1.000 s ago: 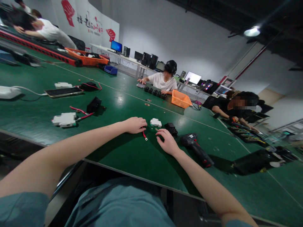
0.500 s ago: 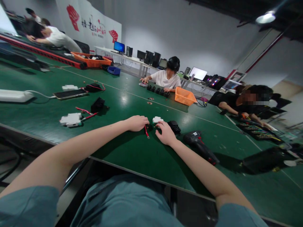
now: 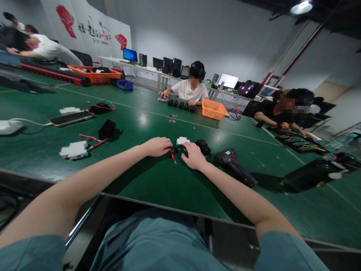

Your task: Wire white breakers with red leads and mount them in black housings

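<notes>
My left hand (image 3: pixel 158 146) rests on the green table with its fingers curled together at the upper end of a short red wire (image 3: pixel 173 156). That wire's metal lug points toward me. Just right of it, my right hand (image 3: pixel 194 156) lies low with thumb and fingers apart. Its fingertips reach the near edge of a small white circuit breaker (image 3: pixel 182 140), partly covering it. Beyond the right hand's knuckles sits a black ribbed part (image 3: pixel 203 147). A black cordless drill (image 3: pixel 234 166) lies on its side near my right forearm.
To the left are another white breaker (image 3: pixel 74 150) with red wires, a black block (image 3: pixel 107 129) and a phone (image 3: pixel 72 118) on a cable. An orange basket (image 3: pixel 214 110) stands across the table beside a seated person. A dark cylinder (image 3: pixel 308 174) lies at right.
My view has turned slightly, so the scene sits further left and a little higher. Both hands stay almost where they were beside the wire and the breaker.
</notes>
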### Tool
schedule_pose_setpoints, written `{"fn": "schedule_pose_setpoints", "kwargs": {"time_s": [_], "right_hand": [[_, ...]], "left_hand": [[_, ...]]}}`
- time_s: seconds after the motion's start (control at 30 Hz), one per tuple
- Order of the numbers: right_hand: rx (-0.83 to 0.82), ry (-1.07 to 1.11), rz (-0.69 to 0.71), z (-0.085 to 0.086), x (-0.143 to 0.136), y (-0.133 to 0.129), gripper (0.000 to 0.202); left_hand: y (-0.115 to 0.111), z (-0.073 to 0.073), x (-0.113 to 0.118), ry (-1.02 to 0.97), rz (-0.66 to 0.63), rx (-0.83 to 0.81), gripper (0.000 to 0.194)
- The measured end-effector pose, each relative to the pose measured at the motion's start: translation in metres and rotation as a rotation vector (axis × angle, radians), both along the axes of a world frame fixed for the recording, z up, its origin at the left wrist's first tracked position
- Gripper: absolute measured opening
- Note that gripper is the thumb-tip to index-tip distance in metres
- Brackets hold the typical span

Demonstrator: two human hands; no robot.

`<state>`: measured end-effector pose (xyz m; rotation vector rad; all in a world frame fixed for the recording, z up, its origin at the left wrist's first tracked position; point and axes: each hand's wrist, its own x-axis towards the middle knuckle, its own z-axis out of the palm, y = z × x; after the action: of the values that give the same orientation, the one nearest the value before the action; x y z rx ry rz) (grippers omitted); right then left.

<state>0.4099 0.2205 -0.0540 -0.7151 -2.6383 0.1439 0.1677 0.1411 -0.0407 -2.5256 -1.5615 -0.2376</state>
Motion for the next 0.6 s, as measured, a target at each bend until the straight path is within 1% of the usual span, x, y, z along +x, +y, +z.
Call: {"fn": "schedule_pose_setpoints", "kwargs": {"time_s": [0.1,0.2,0.3,0.4,0.5,0.6], "right_hand": [[0.016,0.028,0.041,0.003,0.001,-0.003,0.037],[0.016,0.04,0.16,0.008,0.003,-0.008,0.033],[0.009,0.015,0.341,0.014,0.005,-0.013,0.041],[-0.015,-0.041,0.448,0.016,0.006,-0.018,0.054],[-0.061,-0.073,0.44,0.012,0.003,-0.024,0.058],[-0.066,-0.056,0.359,0.008,0.001,-0.035,0.049]], "left_hand": [[0.0,0.0,0.0,-0.01,-0.007,0.001,0.03],[0.0,0.0,-0.001,-0.006,-0.012,0.004,0.03],[0.0,0.0,-0.001,0.005,-0.021,0.004,0.03],[-0.001,0.002,-0.001,0.0,-0.031,0.0,0.03],[-0.003,0.004,0.0,-0.022,-0.036,-0.002,0.032],[-0.005,0.004,0.001,-0.037,-0.034,0.0,0.04]]}}
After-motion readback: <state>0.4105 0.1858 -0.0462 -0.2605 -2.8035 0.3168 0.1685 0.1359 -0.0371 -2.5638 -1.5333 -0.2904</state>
